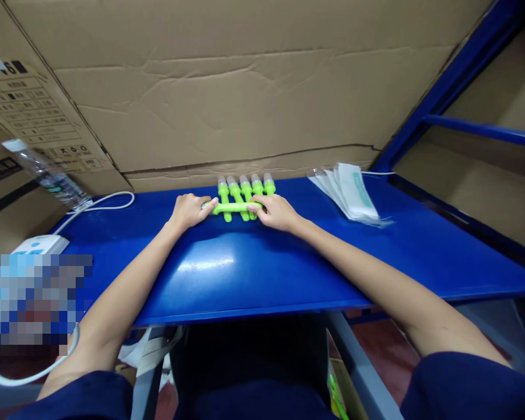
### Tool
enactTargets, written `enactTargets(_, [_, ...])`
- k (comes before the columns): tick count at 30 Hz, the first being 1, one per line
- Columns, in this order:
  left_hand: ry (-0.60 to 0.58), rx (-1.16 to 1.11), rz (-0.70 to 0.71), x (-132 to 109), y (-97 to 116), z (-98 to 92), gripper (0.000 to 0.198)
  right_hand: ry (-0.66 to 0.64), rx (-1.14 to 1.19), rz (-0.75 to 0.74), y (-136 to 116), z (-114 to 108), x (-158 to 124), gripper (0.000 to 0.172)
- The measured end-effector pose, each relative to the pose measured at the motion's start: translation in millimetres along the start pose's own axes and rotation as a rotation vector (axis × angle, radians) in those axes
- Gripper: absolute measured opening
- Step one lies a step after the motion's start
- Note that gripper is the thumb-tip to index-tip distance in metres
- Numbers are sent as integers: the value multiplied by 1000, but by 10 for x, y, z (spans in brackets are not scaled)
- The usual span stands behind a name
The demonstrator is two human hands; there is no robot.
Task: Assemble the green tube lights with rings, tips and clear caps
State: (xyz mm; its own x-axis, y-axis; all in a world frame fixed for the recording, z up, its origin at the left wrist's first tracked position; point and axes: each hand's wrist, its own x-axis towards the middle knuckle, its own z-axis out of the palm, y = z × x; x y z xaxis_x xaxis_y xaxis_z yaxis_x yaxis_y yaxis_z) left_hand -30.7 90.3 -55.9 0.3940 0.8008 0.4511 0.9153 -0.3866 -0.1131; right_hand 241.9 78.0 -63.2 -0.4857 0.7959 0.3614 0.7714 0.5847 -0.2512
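Observation:
Both hands hold one bright green stick-shaped item (234,207) level between them, just above the blue table. Its left end, partly covered by fingers, looks capped in clear plastic. My left hand (191,210) is closed around that end, and my right hand (275,212) pinches the other end. Right behind it lies a row of several similar green sticks with clear caps (244,185), their caps pointing to the back and their lower ends toward me. The held stick hides part of the row.
A fan of clear and white plastic packets (352,189) lies at the right. On the left are a plastic bottle (55,178), a white cable (114,201) and a power strip (44,246). Cardboard (245,105) walls the back of the blue table (262,274); a blue frame (415,105) stands right.

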Motion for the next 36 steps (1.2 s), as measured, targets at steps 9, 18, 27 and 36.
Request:
enactTargets(9, [-93, 34, -92, -2, 81, -85, 63, -11, 306, 47, -12, -24, 33, 36])
enactTargets(18, [-86, 58, -88, -4, 99, -111, 61, -15, 163, 39, 33, 43, 1, 31])
enactTargets(27, [-69, 16, -147, 1, 114, -132, 59, 85, 154, -134, 94, 79, 0, 36])
enactTargets(36, [-89, 11, -146, 0, 99, -113, 60, 86, 108, -158, 92, 91, -15, 39])
